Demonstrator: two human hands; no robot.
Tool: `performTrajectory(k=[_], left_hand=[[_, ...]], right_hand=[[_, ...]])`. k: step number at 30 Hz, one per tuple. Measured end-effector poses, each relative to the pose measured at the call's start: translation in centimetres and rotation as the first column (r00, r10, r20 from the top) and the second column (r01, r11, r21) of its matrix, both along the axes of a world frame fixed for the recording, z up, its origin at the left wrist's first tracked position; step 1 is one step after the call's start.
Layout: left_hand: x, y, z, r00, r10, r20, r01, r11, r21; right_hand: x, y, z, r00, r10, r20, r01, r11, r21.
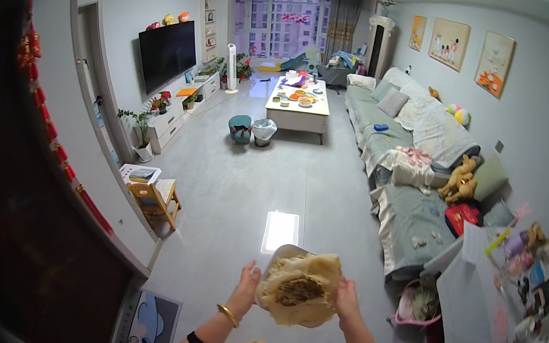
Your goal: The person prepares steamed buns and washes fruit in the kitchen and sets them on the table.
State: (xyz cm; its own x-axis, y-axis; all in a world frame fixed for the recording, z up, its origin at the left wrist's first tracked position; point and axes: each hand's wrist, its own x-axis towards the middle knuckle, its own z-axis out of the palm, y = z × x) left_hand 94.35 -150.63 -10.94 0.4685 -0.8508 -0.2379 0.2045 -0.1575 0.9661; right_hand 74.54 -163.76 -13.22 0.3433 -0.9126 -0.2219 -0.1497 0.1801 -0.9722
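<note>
A tray or shallow container [285, 250] is held out in front of me at waist height. On it lies a sheet of pale dough or flatbread [327, 266] with uneven edges, and a dark, chopped filling [299, 291] is heaped at its middle. My left hand [248, 286] grips the left side of the tray, with a gold bangle and a black strap on that arm. My right hand [347, 299] holds the right side, at the edge of the sheet; a black strap is round that forearm too. The undersides of the tray and the fingers beneath it are hidden.
Ahead, a white coffee table [297, 116] bears several dishes, with a waste bin [263, 132] and a teal stool [240, 129] before it. A long sofa [408, 214] lines the right wall. A small wooden chair [154, 201] stands left. A pink basket [417, 307] and cluttered table [475, 300] are near right.
</note>
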Motion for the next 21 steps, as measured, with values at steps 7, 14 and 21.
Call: performTrajectory(k=[7, 14, 21], left_hand=[[14.6, -19.5, -1.8, 0.994, 0.007, 0.111, -0.019, 0.994, 0.108], [23.9, -45.0, -2.0, 0.987, -0.146, 0.07, 0.141, 0.988, 0.067], [33.0, -67.8, -6.4, 0.964, -0.262, -0.048, 0.265, 0.96, 0.085]], right_hand=[[15.0, -20.7, -2.3, 0.998, 0.05, 0.027, -0.051, 0.997, 0.065], [22.2, -41.6, -1.8, 0.99, -0.139, 0.029, 0.138, 0.989, 0.051], [30.8, -63.0, -5.0, 0.966, -0.254, 0.045, 0.257, 0.965, -0.049]])
